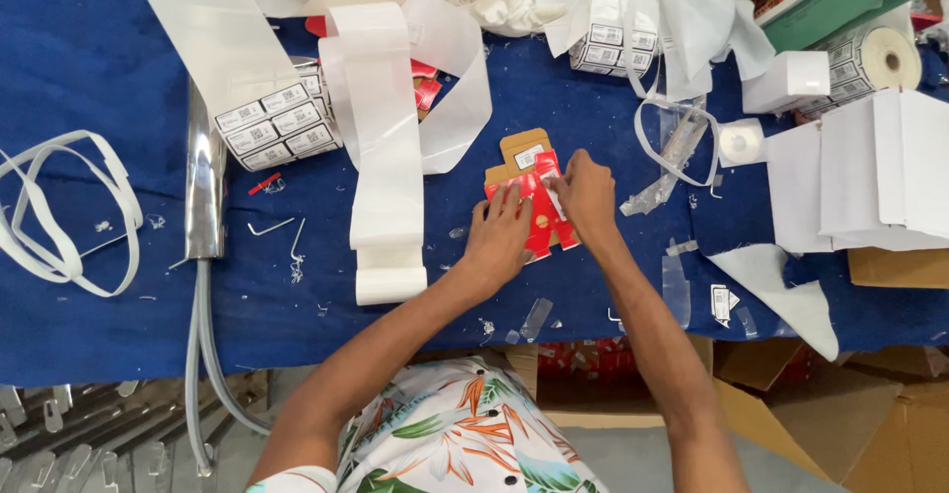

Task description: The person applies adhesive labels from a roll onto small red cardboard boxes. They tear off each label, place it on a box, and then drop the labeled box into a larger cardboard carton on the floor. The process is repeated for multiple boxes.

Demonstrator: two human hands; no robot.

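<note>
Both hands, left hand (497, 241) and right hand (585, 196), press flat red cardboard carton (539, 218)

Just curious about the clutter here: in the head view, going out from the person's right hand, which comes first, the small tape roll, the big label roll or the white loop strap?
From the right hand, on the red carton:
1. Small tape roll, just to its right.
2. Big label roll, upper right corner.
3. White loop strap, far left edge of the blue table.
</note>
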